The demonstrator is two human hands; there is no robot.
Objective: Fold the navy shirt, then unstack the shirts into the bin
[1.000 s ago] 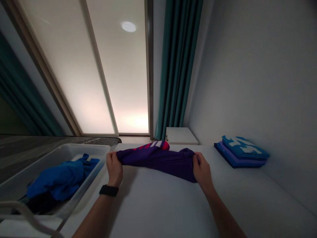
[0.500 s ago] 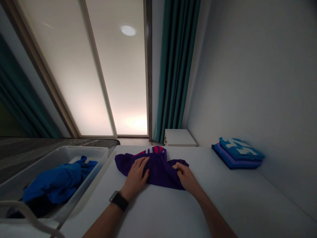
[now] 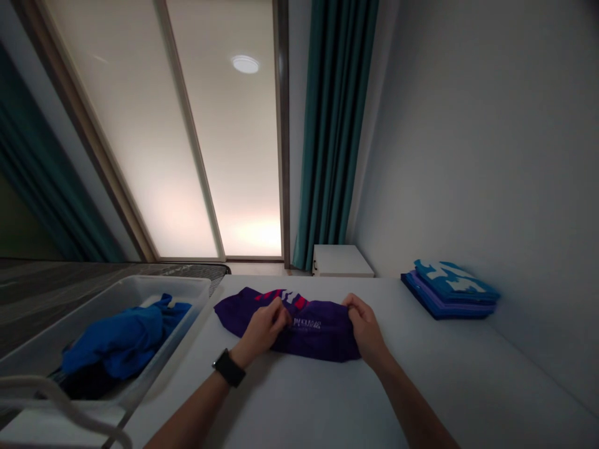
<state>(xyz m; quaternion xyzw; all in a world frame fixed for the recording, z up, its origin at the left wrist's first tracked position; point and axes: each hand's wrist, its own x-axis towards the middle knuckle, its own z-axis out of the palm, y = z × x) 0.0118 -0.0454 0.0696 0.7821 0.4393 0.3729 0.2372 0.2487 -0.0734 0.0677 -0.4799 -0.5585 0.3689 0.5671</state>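
A purple shirt (image 3: 313, 343) with red and white stripes and pale lettering lies bunched on the white table (image 3: 299, 405). My left hand (image 3: 266, 324), with a dark watch on its wrist, is closed over the middle of the cloth, its fingertips pinching the fabric. At the shirt's right end, my right hand (image 3: 365, 324) grips the edge between thumb and fingers. The garment's left end spreads loose beyond my left hand. My fingers hide the parts of the cloth under them.
On the left stands a clear plastic bin (image 3: 187, 340) with blue clothing (image 3: 121, 343) inside. A stack of folded clothes (image 3: 452, 290) sits at the right by the wall. Behind the table are a white cabinet (image 3: 341, 260) and a teal curtain (image 3: 334, 137). A pale cable (image 3: 65, 405) curves at lower left.
My left hand has gone from lying flat on the shirt to pinching it. My right hand has shifted slightly right with the edge, and the lettering now shows.
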